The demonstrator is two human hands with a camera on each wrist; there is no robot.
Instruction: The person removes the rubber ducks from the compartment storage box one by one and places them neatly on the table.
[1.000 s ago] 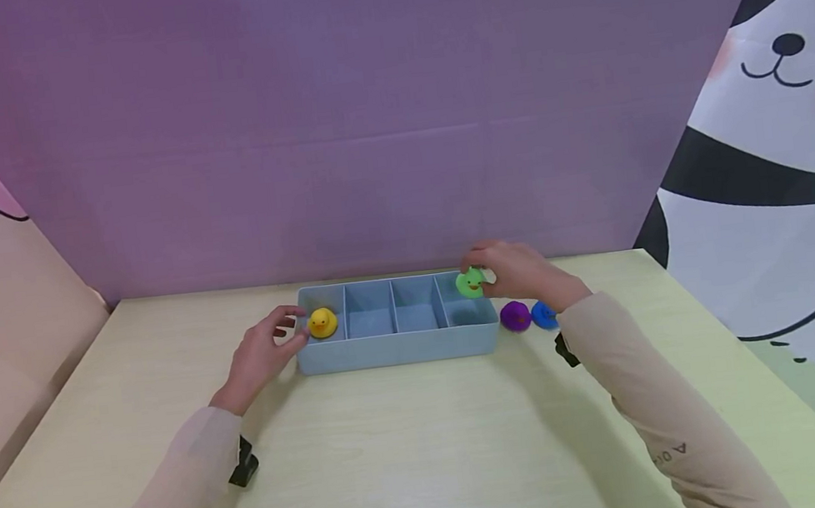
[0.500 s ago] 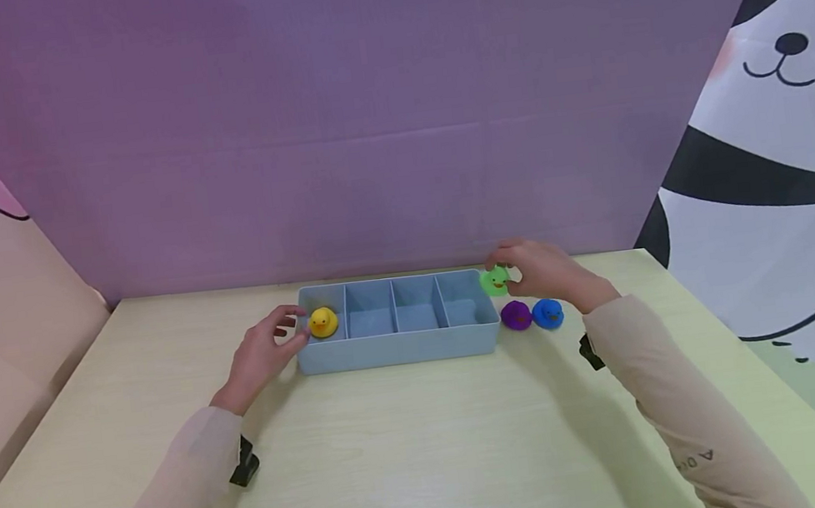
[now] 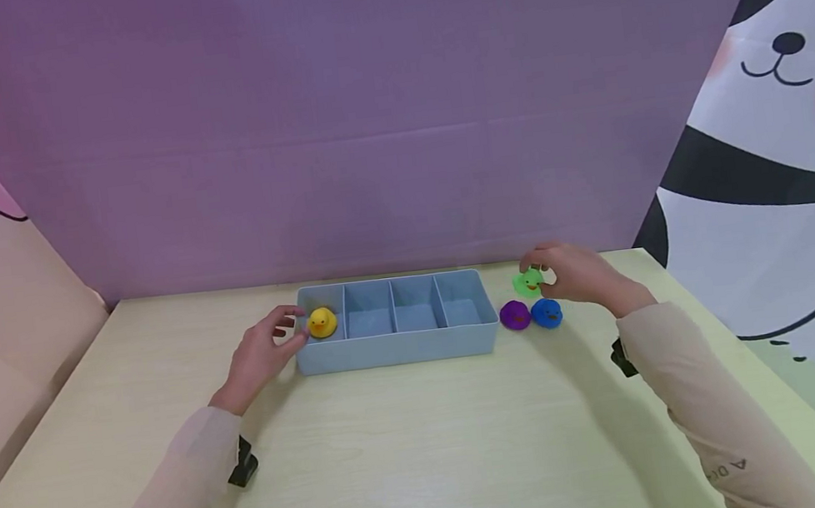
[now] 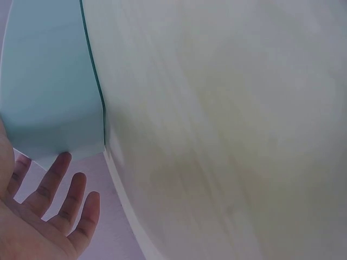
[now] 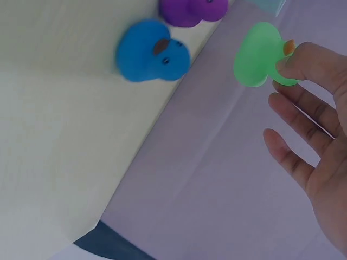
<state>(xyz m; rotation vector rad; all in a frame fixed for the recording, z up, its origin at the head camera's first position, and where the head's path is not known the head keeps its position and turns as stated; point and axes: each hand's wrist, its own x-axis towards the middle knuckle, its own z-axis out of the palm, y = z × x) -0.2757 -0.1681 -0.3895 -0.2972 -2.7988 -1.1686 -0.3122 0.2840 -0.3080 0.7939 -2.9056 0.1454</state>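
My right hand point(image 3: 574, 273) pinches a green rubber duck point(image 3: 528, 283) by its head, between thumb and fingers. In the right wrist view this duck point(image 5: 257, 53) hangs from the fingertips, with the other fingers spread loosely. Below it, on the table, a purple rubber duck point(image 3: 515, 315) and a blue rubber duck point(image 3: 547, 313) sit side by side. My left hand point(image 3: 261, 356) rests against the left end of a light blue four-part box point(image 3: 399, 350), its fingers loosely bent. A yellow rubber duck point(image 3: 321, 323) sits in the leftmost compartment; the others hold nothing.
The box stands near the back edge of a pale wooden table point(image 3: 400, 456). Right behind the table hangs a purple cloth point(image 3: 363, 125). A panda-print panel point(image 3: 782, 161) stands along the right side and a pale panel point(image 3: 1, 334) along the left.
My right hand has carried the green duck rightward, from above the box's rightmost compartment to above the purple and blue ducks. The left hand and the box have stayed in place.
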